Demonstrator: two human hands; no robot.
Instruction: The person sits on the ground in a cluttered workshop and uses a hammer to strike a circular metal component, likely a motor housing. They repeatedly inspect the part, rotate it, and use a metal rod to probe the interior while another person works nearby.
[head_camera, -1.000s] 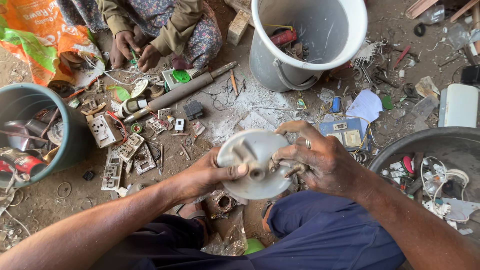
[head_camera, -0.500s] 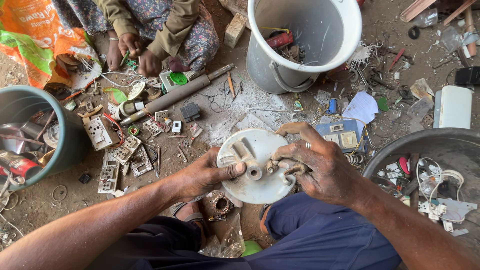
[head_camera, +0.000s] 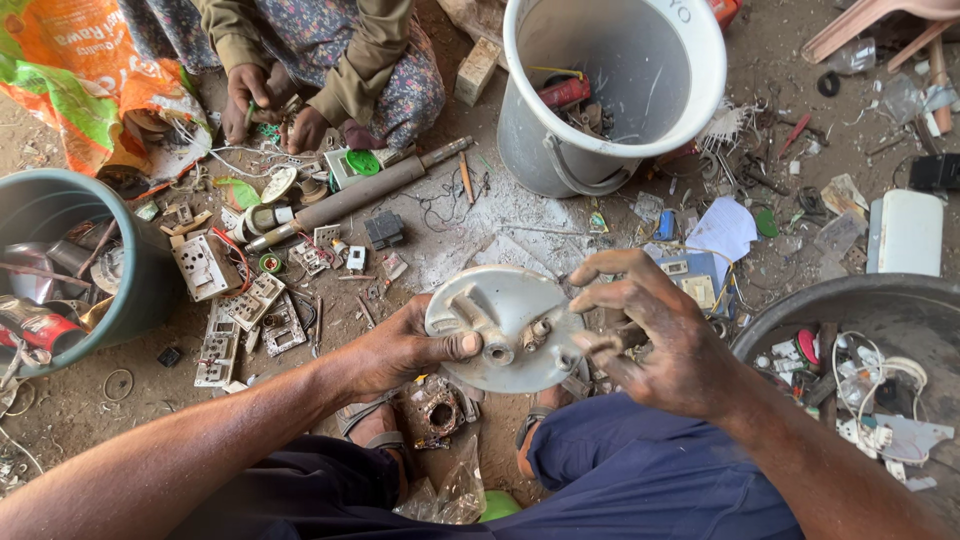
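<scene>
The round plastic disc (head_camera: 505, 325) was pale grey-white, with dull brownish metal fittings near its middle. The trousers (head_camera: 620, 480) below it were dark navy blue. The tall bucket (head_camera: 690, 110) was white outside and greyish inside, with a red piece lying in it. The tub (head_camera: 140, 270) was dull teal-green. The sack (head_camera: 85, 75) was orange with green patches. The other person's garment (head_camera: 400, 75) bore a small floral print, with olive-brown sleeves (head_camera: 360, 60). The paper (head_camera: 725, 232) was white, the pipe (head_camera: 360, 193) grey-brown, and the ground (head_camera: 90, 400) sandy brown.
</scene>
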